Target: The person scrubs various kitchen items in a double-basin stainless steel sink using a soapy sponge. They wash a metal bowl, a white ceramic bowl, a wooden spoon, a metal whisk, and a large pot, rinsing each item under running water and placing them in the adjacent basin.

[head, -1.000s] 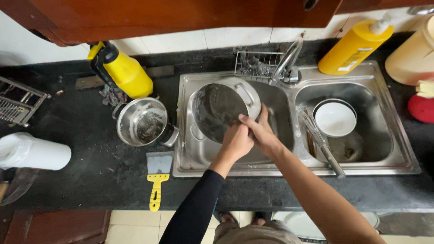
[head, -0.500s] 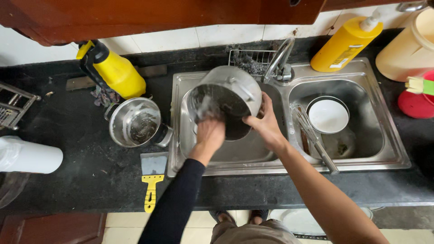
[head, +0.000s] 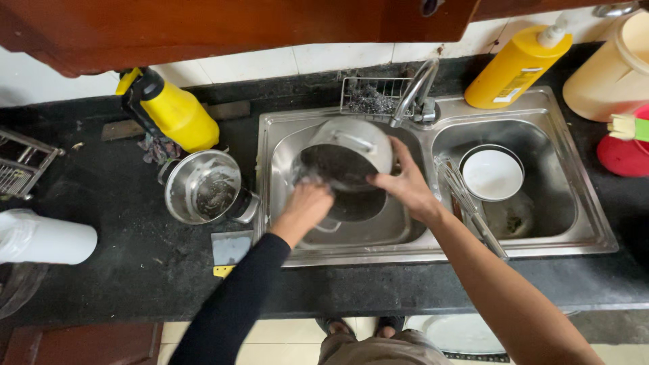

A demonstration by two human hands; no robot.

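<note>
A steel pot (head: 351,152) is held tilted over the left sink basin (head: 284,145), its dark inside facing me. My right hand (head: 404,184) grips the pot's rim on the right side. My left hand (head: 307,203) presses against the pot's inner lower left edge, fingers closed over something I cannot make out. Both forearms reach in from the bottom of the view.
A tap (head: 416,91) stands behind the pot, beside a wire scrubber rack (head: 368,98). The right basin holds a white bowl (head: 492,174) and tongs (head: 470,209). On the black counter are a steel lidded pot (head: 203,186), a yellow sprayer (head: 172,111), a yellow bottle (head: 517,64) and a scraper (head: 228,251).
The pot has turned and tipped further, its opening now facing down toward me. My left hand has shifted from the middle of the pot to its lower left edge.
</note>
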